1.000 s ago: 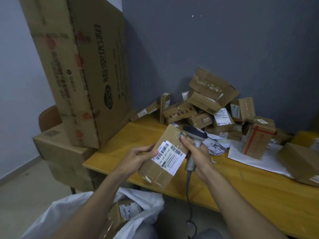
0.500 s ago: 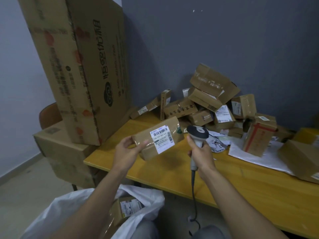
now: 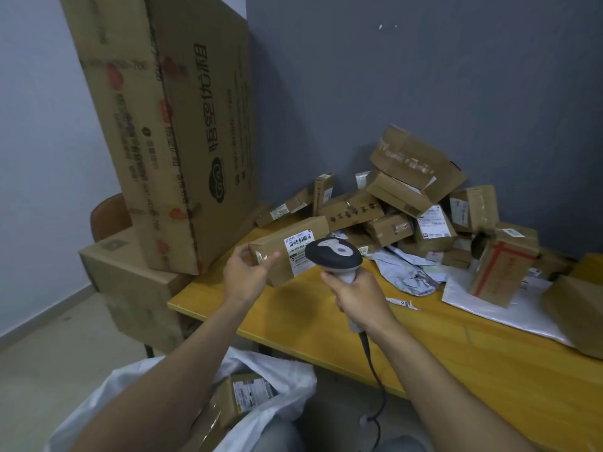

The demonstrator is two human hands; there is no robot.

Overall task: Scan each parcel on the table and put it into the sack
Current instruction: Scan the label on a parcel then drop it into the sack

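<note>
Head view, looking down over the near edge of a yellow counter [image 3: 456,370]. The left grip [image 3: 248,272] pinches a brown parcel [image 3: 277,247] at its left end, thumb on the near face and fingers behind, so that it hangs above the counter's left part with its white barcode label turned toward the viewer. The right grip [image 3: 359,298] is curled round the handle of a grey-and-white scanner [image 3: 332,252], whose head sits just right of the parcel and covers the label's right edge; its cable [image 3: 372,363] drops past the counter's near edge. A white sack [image 3: 293,386] lies open on the floor below the arms, with one labelled box [image 3: 248,396] inside. A heap of parcels [image 3: 408,197] is piled against the far grey wall, with a crumpled grey mailer [image 3: 411,272] just in front of it. At far left, a tall cardboard box [image 3: 182,125] leans on a lower carton [image 3: 130,272], beside a chair back [image 3: 107,216].
</note>
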